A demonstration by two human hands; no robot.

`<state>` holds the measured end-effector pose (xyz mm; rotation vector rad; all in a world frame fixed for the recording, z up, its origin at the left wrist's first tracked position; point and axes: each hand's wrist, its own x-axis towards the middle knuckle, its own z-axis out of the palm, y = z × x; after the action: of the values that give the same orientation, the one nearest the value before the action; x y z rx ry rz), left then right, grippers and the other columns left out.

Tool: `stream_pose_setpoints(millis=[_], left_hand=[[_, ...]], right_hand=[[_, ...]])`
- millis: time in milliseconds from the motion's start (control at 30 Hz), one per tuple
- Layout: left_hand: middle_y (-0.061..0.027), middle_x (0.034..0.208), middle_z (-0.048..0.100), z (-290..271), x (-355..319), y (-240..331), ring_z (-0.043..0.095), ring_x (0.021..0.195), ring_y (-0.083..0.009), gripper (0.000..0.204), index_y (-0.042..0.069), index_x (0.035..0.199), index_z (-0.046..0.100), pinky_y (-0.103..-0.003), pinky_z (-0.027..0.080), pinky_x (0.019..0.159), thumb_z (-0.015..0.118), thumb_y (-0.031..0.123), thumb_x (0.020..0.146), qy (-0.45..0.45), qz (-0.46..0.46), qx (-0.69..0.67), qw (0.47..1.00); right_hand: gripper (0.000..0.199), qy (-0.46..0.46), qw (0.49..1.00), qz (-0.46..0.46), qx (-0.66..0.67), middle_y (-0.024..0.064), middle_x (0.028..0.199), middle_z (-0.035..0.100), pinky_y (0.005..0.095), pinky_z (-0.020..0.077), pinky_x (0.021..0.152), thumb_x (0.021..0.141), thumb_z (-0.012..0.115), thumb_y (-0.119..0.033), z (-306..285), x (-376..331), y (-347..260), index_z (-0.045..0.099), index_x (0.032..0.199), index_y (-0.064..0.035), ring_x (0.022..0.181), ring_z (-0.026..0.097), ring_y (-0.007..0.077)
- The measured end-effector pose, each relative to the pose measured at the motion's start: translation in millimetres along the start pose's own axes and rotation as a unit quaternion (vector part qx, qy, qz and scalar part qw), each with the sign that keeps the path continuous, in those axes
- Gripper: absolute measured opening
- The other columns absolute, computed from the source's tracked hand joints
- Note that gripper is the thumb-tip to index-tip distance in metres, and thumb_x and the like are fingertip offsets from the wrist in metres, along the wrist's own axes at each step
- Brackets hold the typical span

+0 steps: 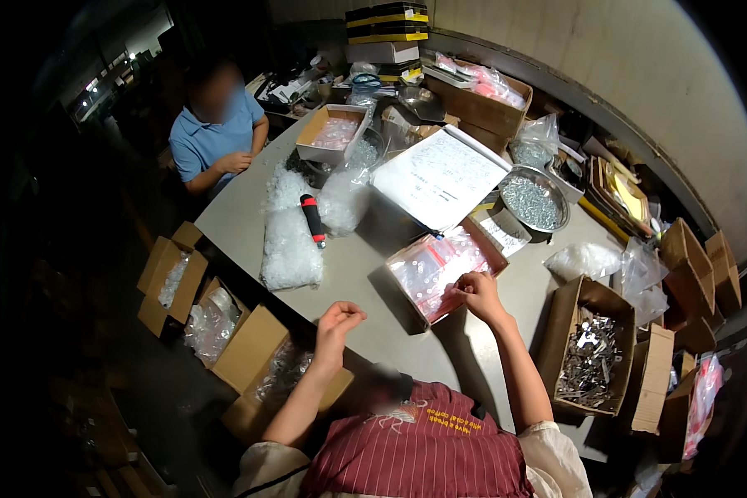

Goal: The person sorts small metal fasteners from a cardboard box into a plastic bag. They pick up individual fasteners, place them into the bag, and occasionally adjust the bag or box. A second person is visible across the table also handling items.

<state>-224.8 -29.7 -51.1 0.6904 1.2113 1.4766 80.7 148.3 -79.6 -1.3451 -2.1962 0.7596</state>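
Observation:
My left hand (337, 329) hovers over the near edge of the table, its fingertips pressed together; anything pinched in them is too small to make out. Over the right side of a shallow cardboard box (420, 318) is my right hand (478, 294), fingers curled in and thumb against them. What they grip, if anything, is hidden. Small clear plastic bags with red strips (433, 270) fill that box. Behind it, a pad of handwritten white paper (440, 176) lies tilted. A red and black handled tool (313, 221) rests on a clear bag of small translucent parts (292, 249).
At the right stands a cardboard box of metal parts (589, 358), near a bag of white pieces (583, 261). A metal bowl of small screws (532, 202) sits farther back. Open cartons (245, 349) line the table's left edge. Across the table sits a person in blue (216, 137).

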Motion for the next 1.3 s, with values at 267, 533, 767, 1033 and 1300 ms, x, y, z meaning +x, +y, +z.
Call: stream_pose_setpoints(millis=[267, 533, 767, 1033, 1300], left_hand=[[-0.0086, 0.094, 0.068, 89.5, -3.2, -7.3, 0.065, 0.086, -0.0253, 0.008, 0.003, 0.1, 0.064, -0.037, 0.05, 0.084, 0.063, 0.006, 0.092, -0.077, 0.259, 0.291, 0.918], [-0.0083, 0.093, 0.069, 104.9, -2.9, -4.9, 0.064, 0.093, -0.0306, 0.007, 0.005, 0.095, 0.066, -0.042, 0.048, 0.089, 0.06, 0.004, 0.091, -0.096, 0.321, 0.34, 0.878], [-0.0223, 0.124, 0.058, 110.7, -7.4, 7.9, 0.053, 0.12, -0.0424, 0.047, 0.008, 0.123, 0.063, -0.048, 0.043, 0.105, 0.07, -0.002, 0.078, -0.065, 0.374, 0.406, 0.831], [-0.004, 0.09, 0.069, 118.5, -6.3, -6.1, 0.067, 0.081, -0.0265, 0.015, 0.009, 0.093, 0.074, -0.038, 0.055, 0.072, 0.072, 0.002, 0.079, -0.165, 0.454, 0.426, 0.765], [-0.0137, 0.088, 0.073, 126.5, -31.4, -24.2, 0.071, 0.083, -0.033, 0.022, 0.005, 0.114, 0.068, -0.041, 0.055, 0.073, 0.062, 0.008, 0.093, -0.235, 0.241, 0.391, 0.857]], right_hand=[[0.042, 0.042, 0.982, -0.053, -0.176, 0.0159, 0.085, 0.07, 0.0469, 0.0473, 0.079, 0.087, 0.075, -0.043, 7.3, -1.8, -33.2, 0.068, 0.085, -0.0021, 0.084, 0.062, 0.034], [0.017, 0.02, 0.996, -0.077, 0.039, 0.0142, 0.081, 0.069, 0.0381, 0.05, 0.072, 0.09, 0.071, -0.019, 2.5, -3.3, -23.5, 0.073, 0.092, -0.0021, 0.077, 0.063, 0.0273], [0.023, 0.052, 0.869, 0.137, 0.473, 0.0064, 0.102, 0.071, 0.0314, 0.0478, 0.091, 0.094, 0.065, -0.015, -18.7, -43.5, -41.7, 0.071, 0.107, 0.0032, 0.096, 0.064, 0.016], [0.024, -0.13, 0.859, 0.17, 0.464, 0.0084, 0.09, 0.072, 0.0303, 0.0514, 0.085, 0.102, 0.06, -0.021, -12.3, -106.5, -23.4, 0.068, 0.1, 0.002, 0.084, 0.069, 0.0179], [0.038, 0.145, 0.983, 0.021, -0.107, 0.02, 0.12, 0.064, 0.0462, 0.0503, 0.092, 0.084, 0.067, -0.011, 2.8, -69.4, 25.6, 0.065, 0.121, -0.0048, 0.107, 0.061, 0.0415]])
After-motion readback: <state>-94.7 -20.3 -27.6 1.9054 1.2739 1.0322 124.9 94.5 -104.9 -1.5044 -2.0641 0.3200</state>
